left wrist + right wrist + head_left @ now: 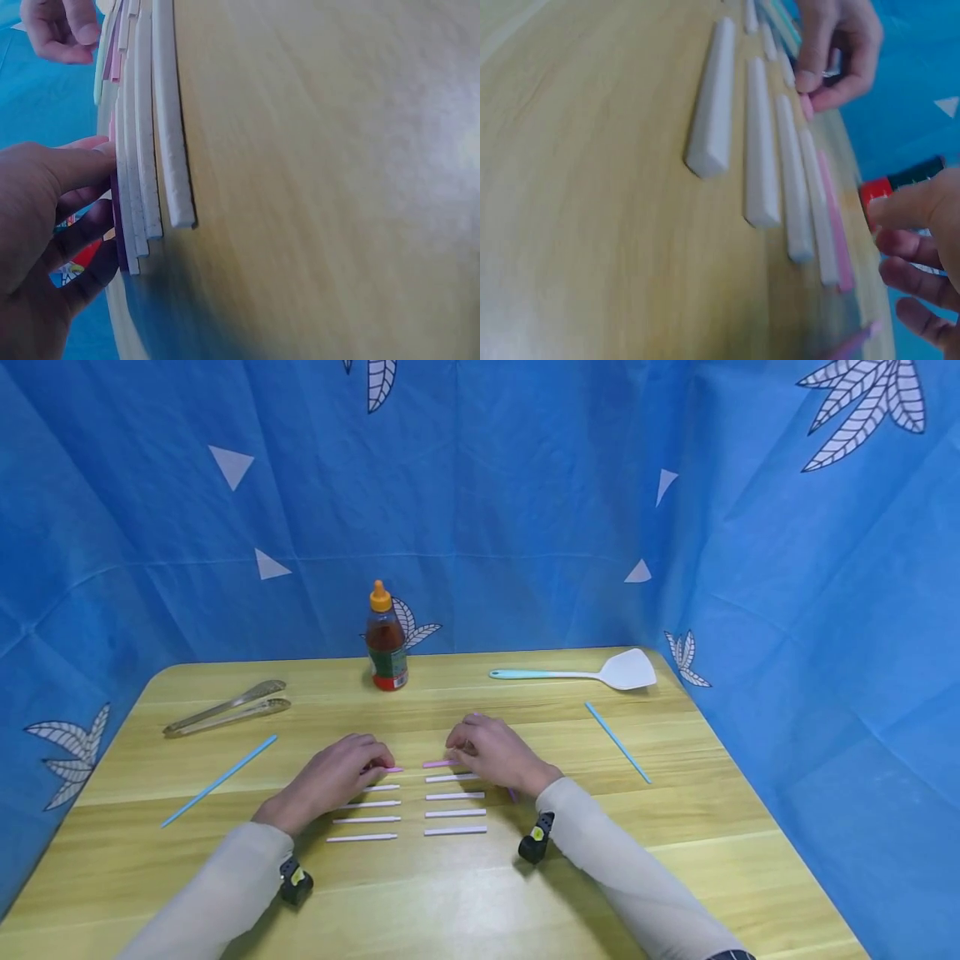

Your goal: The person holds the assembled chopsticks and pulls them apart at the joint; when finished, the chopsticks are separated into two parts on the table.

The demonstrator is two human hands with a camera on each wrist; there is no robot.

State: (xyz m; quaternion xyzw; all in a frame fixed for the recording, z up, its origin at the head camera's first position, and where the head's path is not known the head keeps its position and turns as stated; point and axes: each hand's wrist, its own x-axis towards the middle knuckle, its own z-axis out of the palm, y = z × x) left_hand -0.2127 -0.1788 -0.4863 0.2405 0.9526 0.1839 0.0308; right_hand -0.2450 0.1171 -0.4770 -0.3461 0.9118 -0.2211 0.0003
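My left hand [341, 772] pinches a slim pink stick [393, 769] at the far end of the left column. Below it lie several white sticks [367, 820] with narrower right ends. Over the far end of the right column is my right hand [495, 752], its fingers loosely bent and apart from the pink stick [836, 232] in the right wrist view. Several white sticks [455, 814] lie parallel in that column. Partly hidden under my right wrist is another pink-purple stick [512, 795].
A blue stick [219, 781] lies at left, another [618, 742] at right. Metal tongs [225, 710] rest at the back left. A sauce bottle [387, 647] with a yellow cap stands at the back, and a white spatula [628, 670] lies right of it. Blue cloth [525, 510] hangs behind the table.
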